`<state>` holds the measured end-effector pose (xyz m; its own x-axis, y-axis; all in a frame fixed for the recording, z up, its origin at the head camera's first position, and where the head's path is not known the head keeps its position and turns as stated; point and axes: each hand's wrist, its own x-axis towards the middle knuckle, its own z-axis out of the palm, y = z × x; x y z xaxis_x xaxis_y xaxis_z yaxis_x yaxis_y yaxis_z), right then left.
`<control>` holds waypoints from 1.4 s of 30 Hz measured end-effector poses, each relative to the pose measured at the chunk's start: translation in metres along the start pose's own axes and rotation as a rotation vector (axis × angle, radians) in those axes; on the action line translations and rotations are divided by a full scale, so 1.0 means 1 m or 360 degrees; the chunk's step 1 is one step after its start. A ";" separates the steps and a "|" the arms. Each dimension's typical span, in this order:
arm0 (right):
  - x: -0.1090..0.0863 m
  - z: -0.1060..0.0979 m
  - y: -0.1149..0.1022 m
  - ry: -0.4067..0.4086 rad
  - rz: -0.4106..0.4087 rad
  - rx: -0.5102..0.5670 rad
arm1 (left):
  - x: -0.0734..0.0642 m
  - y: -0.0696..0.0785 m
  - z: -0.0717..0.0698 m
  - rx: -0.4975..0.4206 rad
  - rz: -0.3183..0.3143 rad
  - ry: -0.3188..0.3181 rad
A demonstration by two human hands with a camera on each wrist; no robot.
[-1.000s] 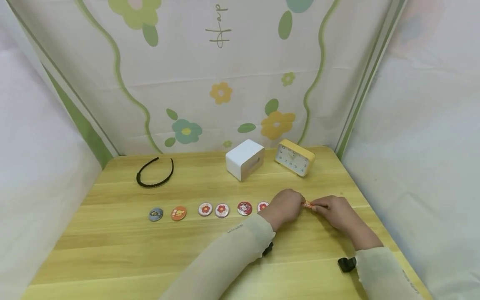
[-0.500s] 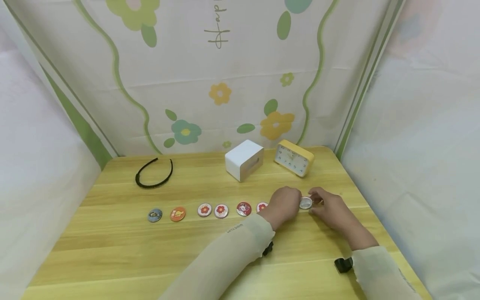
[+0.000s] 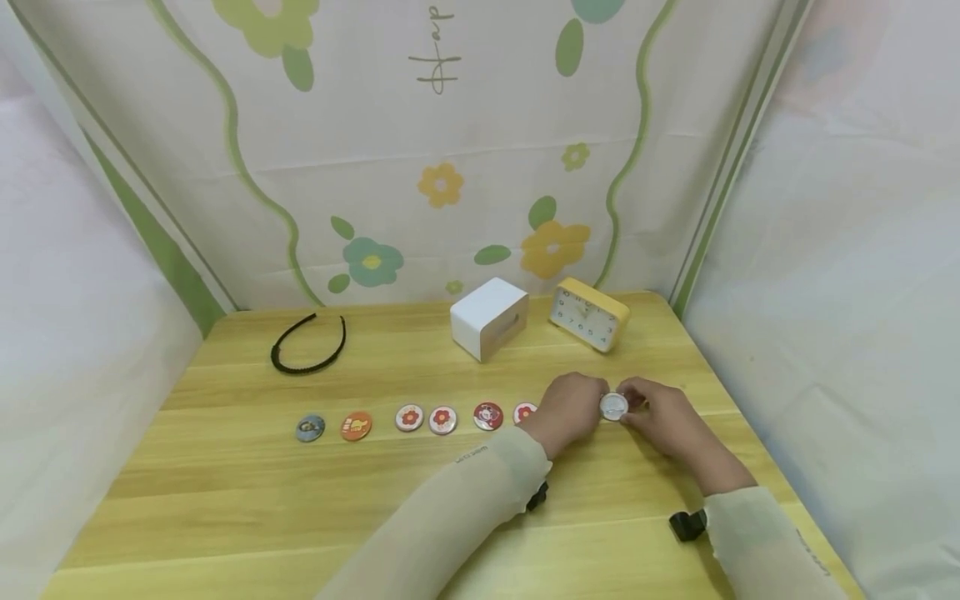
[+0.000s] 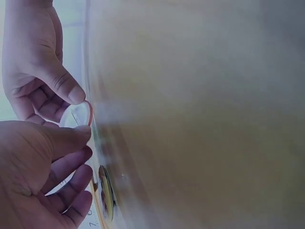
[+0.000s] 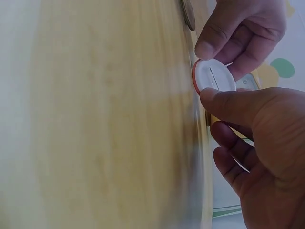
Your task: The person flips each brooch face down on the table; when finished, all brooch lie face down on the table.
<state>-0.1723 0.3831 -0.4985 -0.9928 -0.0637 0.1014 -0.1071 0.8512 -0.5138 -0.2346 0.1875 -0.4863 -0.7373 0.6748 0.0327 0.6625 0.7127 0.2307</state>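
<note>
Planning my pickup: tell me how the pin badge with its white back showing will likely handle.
The pin badge is probably stiff: it looks flat, pinched between left grip and right grip. It's likely light, a thin disc held near its edge. Its round outline could let it roll if stood upright.

Pin-back badge (image 3: 614,407): smooth, plastic-looking back; thin, metal-looking pin (image 5: 214,78). Orange badge (image 3: 356,426): glossy face. Worktop (image 3: 262,500): wood-grained, smooth, faint sheen. Backdrop (image 3: 502,125): matt printed cloth, lightly creased. White box (image 3: 486,315), alarm clock (image 3: 596,298): smooth, plastic-looking. Headband (image 3: 306,369): ridged. Sleeves (image 3: 450,508): matt cloth.
</note>
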 end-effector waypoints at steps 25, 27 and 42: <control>0.003 -0.002 -0.004 -0.0146 -0.0099 -0.0086 | -0.014 -0.022 -0.018 -0.0164 0.0006 -0.0061; 0.002 -0.003 -0.004 -0.0148 -0.0087 -0.0098 | -0.019 -0.030 -0.025 -0.0228 -0.0040 -0.0075; -0.002 -0.002 0.000 -0.0134 -0.0052 -0.0106 | -0.039 -0.054 -0.019 -0.0323 -0.0072 -0.0087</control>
<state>-0.1697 0.3843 -0.4976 -0.9901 -0.1331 0.0437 -0.1384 0.8806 -0.4531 -0.2442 0.1191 -0.4819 -0.7537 0.6564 -0.0338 0.5845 0.6929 0.4221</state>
